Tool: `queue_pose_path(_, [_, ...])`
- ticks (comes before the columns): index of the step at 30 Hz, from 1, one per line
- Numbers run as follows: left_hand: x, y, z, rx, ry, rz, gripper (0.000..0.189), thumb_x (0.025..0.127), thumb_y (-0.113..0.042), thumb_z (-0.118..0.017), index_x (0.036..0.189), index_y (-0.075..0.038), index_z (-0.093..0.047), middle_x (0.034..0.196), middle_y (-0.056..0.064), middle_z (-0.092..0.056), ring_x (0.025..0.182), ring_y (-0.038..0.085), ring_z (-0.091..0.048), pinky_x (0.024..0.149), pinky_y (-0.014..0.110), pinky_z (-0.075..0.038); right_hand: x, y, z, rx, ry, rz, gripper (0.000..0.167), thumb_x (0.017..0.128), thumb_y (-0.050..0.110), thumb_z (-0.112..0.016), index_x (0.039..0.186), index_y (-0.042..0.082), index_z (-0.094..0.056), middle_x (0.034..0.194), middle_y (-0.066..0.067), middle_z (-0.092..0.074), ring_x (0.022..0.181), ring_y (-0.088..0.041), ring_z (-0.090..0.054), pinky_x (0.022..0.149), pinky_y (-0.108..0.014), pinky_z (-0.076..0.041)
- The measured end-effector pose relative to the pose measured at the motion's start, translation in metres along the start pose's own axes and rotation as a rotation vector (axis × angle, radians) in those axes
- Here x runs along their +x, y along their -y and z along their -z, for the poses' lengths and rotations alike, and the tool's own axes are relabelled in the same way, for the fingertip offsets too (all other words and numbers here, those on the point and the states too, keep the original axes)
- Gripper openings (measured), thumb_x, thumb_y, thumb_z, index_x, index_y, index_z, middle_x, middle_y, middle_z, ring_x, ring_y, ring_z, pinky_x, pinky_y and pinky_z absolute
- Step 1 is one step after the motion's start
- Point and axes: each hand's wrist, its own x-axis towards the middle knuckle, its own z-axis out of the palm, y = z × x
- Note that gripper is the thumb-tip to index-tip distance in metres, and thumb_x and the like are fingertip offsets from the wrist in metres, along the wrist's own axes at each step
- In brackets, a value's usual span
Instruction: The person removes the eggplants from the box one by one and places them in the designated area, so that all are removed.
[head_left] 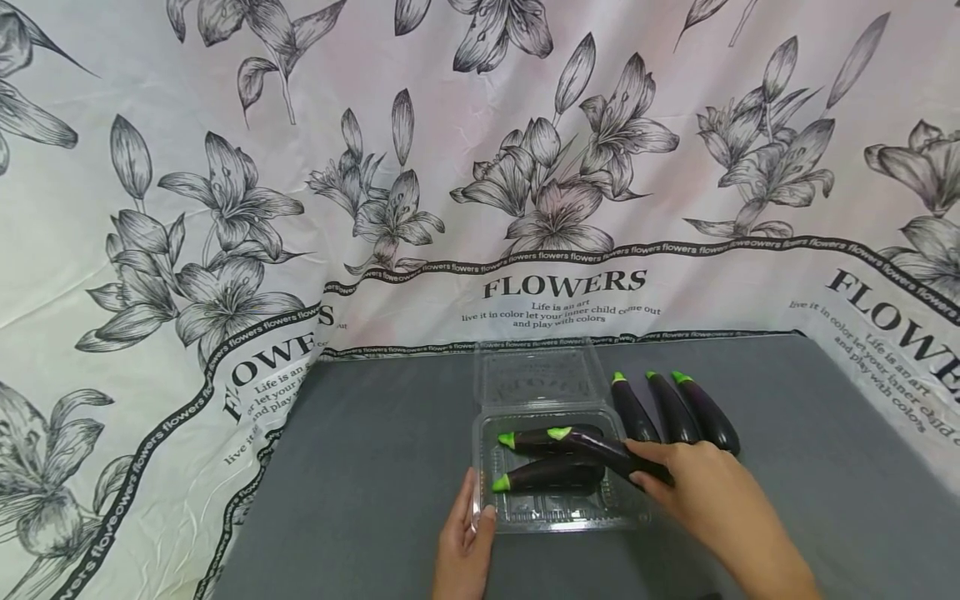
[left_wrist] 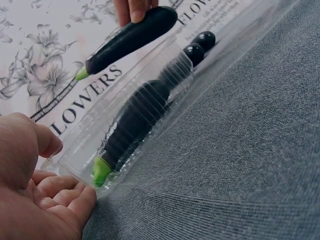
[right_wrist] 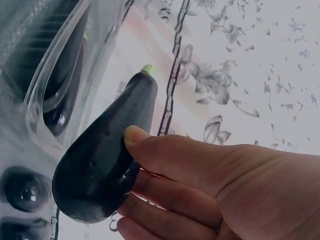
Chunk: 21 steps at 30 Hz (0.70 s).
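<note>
Over grey cloth (head_left: 360, 467), the right hand (head_left: 696, 483), loosely curled, pinches an eggplant (head_left: 611, 453).

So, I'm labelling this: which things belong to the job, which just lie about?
The job:
- eggplant in right hand
- open plastic clamshell, held by left hand
- two eggplants inside
- three eggplants alongside, probably

Only surroundings:
- flower-printed backdrop
- grey fabric surface

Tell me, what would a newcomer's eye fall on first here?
Probably the glossy dark eggplant with its bright green tip, held in the right hand above the open clear plastic box. Two more eggplants lie inside the box, and three others lie beside it. Behind hangs a cloth printed with large flowers.
</note>
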Motion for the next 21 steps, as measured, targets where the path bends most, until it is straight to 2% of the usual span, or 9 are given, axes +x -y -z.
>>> queue_pose_path(3, [0.000,0.000,0.000,0.008,-0.002,0.000,0.063,0.107,-0.007,-0.060,0.163,0.004,-0.033,0.163,0.029,-0.036,0.145,0.034,-0.038,0.106,0.012,-0.040,-0.004,-0.006,0.002,-0.015,-0.034,0.003,0.040,0.089,0.028,-0.087,0.127,0.019,-0.080,0.079,-0.001,-0.077,0.059,-0.009,-0.054,0.058,-0.043,-0.049])
queue_pose_path(6, [0.000,0.000,0.000,0.009,-0.005,0.004,0.063,0.107,-0.007,-0.060,0.163,0.004,-0.033,0.163,0.028,-0.037,0.145,0.035,-0.039,0.105,0.012,-0.041,-0.009,-0.012,0.003,-0.024,-0.053,-0.005,0.040,0.089,0.028,-0.088,0.127,0.018,-0.080,0.072,0.002,-0.073,0.058,-0.010,-0.051,0.059,-0.041,-0.048])
queue_pose_path(8, [0.001,0.000,0.000,0.003,-0.003,0.010,0.064,0.107,-0.008,-0.061,0.163,0.003,-0.032,0.163,0.028,-0.038,0.145,0.035,-0.039,0.105,0.012,-0.041,-0.012,-0.016,0.005,-0.022,-0.046,-0.023,0.040,0.090,0.027,-0.087,0.128,0.017,-0.079,0.066,0.003,-0.068,0.058,-0.011,-0.050,0.058,-0.040,-0.046])
queue_pose_path(12, [0.002,0.001,0.000,-0.007,-0.002,0.013,0.064,0.107,-0.007,-0.061,0.163,0.003,-0.032,0.163,0.026,-0.039,0.145,0.034,-0.039,0.105,0.012,-0.041,-0.016,-0.023,0.009,-0.015,0.012,-0.084,0.043,0.094,0.028,-0.083,0.134,0.015,-0.075,0.053,0.009,-0.049,0.055,-0.014,-0.045,0.057,-0.037,-0.040])
queue_pose_path(17, [0.002,0.002,0.000,0.000,-0.005,0.006,0.063,0.107,-0.006,-0.061,0.163,0.003,-0.033,0.163,0.026,-0.039,0.145,0.034,-0.039,0.105,0.012,-0.041,-0.021,-0.032,0.011,-0.016,0.030,-0.118,0.044,0.096,0.028,-0.081,0.135,0.011,-0.074,0.049,0.007,-0.045,0.052,-0.014,-0.044,0.057,-0.037,-0.041])
queue_pose_path(21, [0.002,0.002,0.000,-0.003,-0.003,0.004,0.063,0.107,-0.006,-0.061,0.163,0.003,-0.033,0.163,0.027,-0.039,0.145,0.034,-0.039,0.105,0.012,-0.041,-0.028,-0.040,0.008,-0.007,0.002,-0.123,0.043,0.094,0.025,-0.082,0.132,0.007,-0.075,0.049,0.006,-0.042,0.048,-0.014,-0.039,0.055,-0.035,-0.040])
